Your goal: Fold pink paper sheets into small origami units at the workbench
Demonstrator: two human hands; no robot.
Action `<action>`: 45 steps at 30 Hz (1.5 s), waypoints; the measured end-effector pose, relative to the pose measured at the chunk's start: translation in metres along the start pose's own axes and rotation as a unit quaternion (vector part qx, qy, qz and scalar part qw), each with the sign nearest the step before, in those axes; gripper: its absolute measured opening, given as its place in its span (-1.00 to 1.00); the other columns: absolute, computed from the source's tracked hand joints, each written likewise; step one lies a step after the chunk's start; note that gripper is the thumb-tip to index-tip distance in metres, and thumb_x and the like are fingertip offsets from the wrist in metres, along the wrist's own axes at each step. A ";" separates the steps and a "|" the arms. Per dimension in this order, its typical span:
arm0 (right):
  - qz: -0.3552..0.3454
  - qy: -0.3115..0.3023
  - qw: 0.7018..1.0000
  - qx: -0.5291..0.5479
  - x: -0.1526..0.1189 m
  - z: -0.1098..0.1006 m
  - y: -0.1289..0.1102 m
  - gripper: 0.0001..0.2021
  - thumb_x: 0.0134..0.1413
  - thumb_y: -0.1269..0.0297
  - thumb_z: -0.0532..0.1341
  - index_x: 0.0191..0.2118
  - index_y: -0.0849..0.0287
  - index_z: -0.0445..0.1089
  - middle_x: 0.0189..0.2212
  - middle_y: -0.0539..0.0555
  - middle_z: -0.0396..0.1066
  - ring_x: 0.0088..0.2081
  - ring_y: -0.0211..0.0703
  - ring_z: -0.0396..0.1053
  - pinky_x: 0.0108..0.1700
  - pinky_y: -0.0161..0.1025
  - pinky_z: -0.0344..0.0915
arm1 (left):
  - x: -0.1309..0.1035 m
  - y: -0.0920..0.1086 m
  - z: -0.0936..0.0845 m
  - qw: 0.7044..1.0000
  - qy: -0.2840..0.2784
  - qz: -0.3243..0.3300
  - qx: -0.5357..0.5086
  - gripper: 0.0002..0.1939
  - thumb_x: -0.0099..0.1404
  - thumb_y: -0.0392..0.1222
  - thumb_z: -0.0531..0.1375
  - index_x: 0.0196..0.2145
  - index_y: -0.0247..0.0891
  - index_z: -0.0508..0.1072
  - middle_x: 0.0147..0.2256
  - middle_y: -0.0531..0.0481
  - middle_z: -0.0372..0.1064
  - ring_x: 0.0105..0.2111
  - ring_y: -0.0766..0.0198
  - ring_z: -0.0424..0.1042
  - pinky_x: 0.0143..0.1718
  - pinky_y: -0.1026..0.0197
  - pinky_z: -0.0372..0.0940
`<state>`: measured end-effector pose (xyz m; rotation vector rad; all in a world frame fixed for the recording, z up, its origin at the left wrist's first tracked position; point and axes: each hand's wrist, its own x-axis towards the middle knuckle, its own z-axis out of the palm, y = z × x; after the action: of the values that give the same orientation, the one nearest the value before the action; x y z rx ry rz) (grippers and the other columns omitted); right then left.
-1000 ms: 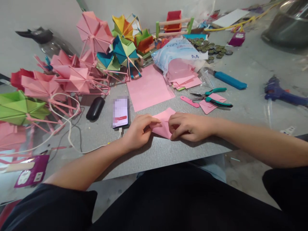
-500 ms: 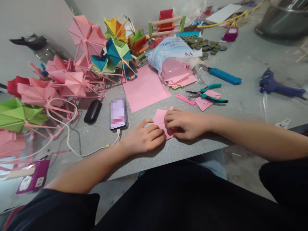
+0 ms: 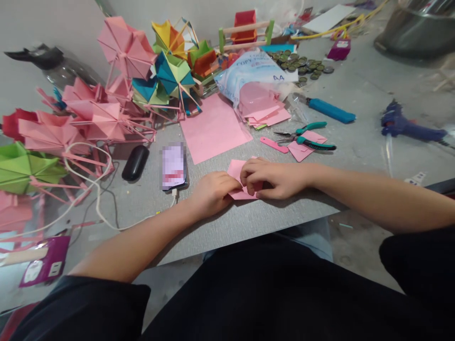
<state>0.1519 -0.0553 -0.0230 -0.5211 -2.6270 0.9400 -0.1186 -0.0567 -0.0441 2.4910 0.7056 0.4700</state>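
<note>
A small piece of folded pink paper lies on the table near its front edge, between my hands. My left hand grips the paper's left side, its fingers pressed together there. From the right, my right hand bends over the paper with curled fingers and fingertips down on it. Part of the sheet is hidden under both hands. Just beyond lie a pink cutter and green-handled pliers, which rest on another folded pink piece.
A large pink sheet lies ahead, beside a phone on a white cable. Folded paper wheels crowd the left. A copy-paper bag, bottle caps, a blue knife and a glue gun lie farther off.
My left hand has shifted slightly up and left, and its fingers have closed at the paper's left edge. The paper's lower edge shows more now. My right hand has barely moved.
</note>
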 end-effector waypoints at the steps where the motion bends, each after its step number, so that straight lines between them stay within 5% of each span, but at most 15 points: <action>1: 0.002 -0.002 1.000 0.004 0.000 -0.001 0.000 -0.89 0.28 0.41 0.24 -0.25 0.10 0.51 -0.08 0.15 0.49 0.06 0.08 0.37 0.24 0.15 0.23 | 0.001 0.001 0.001 1.000 0.011 -0.021 -0.005 -0.82 0.41 -0.30 0.24 -0.16 -0.13 0.65 -0.21 -0.11 0.67 -0.17 0.04 0.60 -0.01 -0.01 0.42; 9: 0.037 -0.018 0.999 0.012 0.002 -0.003 0.002 -0.84 0.27 0.22 0.41 -0.35 0.12 0.56 -0.02 0.17 0.51 0.12 0.12 0.38 0.28 0.19 0.22 | 0.006 0.010 -0.004 0.978 0.059 -0.100 -0.173 -0.69 0.23 -0.50 0.25 -0.17 -0.15 0.59 -0.23 -0.02 0.63 -0.20 0.15 0.61 -0.06 0.09 0.42; 12: 0.038 -0.007 0.999 -0.004 0.003 -0.001 0.000 -0.82 0.23 0.21 0.45 -0.36 0.13 0.55 -0.03 0.17 0.51 0.09 0.12 0.38 0.26 0.21 0.22 | 0.007 0.012 -0.005 0.964 0.065 -0.139 -0.217 -0.78 0.29 -0.41 0.31 -0.16 -0.15 0.57 -0.31 0.02 0.60 -0.30 0.19 0.56 -0.18 0.13 0.40; 16: 0.032 -0.015 0.999 0.006 0.000 -0.001 -0.005 -0.85 0.25 0.28 0.41 -0.37 0.12 0.56 -0.01 0.17 0.52 0.10 0.09 0.39 0.25 0.16 0.26 | 0.003 0.020 -0.004 0.958 0.062 -0.172 -0.222 -0.88 0.36 -0.20 0.41 -0.15 -0.14 0.58 -0.44 0.07 0.53 -0.43 0.23 0.46 -0.30 0.17 0.32; 21: 0.030 -0.048 0.998 0.041 -0.004 -0.004 -0.006 -0.83 0.31 0.23 0.41 -0.35 0.10 0.64 0.00 0.15 0.55 0.16 0.09 0.40 0.31 0.16 0.23 | -0.002 0.027 0.000 0.961 0.042 -0.153 -0.224 -0.75 0.36 -0.26 0.37 -0.01 -0.14 0.58 -0.28 0.01 0.64 -0.33 0.20 0.56 -0.22 0.16 0.35; 27: 0.031 -0.053 0.997 0.051 -0.003 -0.003 0.001 -0.71 0.32 0.05 0.44 -0.38 0.11 0.59 -0.08 0.14 0.52 0.11 0.10 0.39 0.27 0.19 0.21 | 0.002 0.019 -0.003 0.973 0.051 -0.175 -0.142 -0.66 0.34 -0.25 0.40 0.05 -0.19 0.54 -0.39 0.10 0.52 -0.38 0.22 0.46 -0.25 0.16 0.30; 45: 0.086 -0.036 0.994 0.058 -0.001 -0.002 0.000 -0.68 0.20 0.07 0.49 -0.42 0.12 0.47 0.01 0.15 0.39 0.16 0.14 0.27 0.23 0.14 0.22 | 0.003 0.018 0.006 0.967 0.098 -0.188 -0.140 -0.59 0.31 -0.24 0.35 0.07 -0.17 0.37 -0.32 0.08 0.47 -0.35 0.21 0.43 -0.25 0.12 0.29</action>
<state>0.1535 -0.0548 -0.0218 -0.7066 -2.6025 1.1751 -0.1069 -0.0707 -0.0384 2.0048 1.0826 0.6284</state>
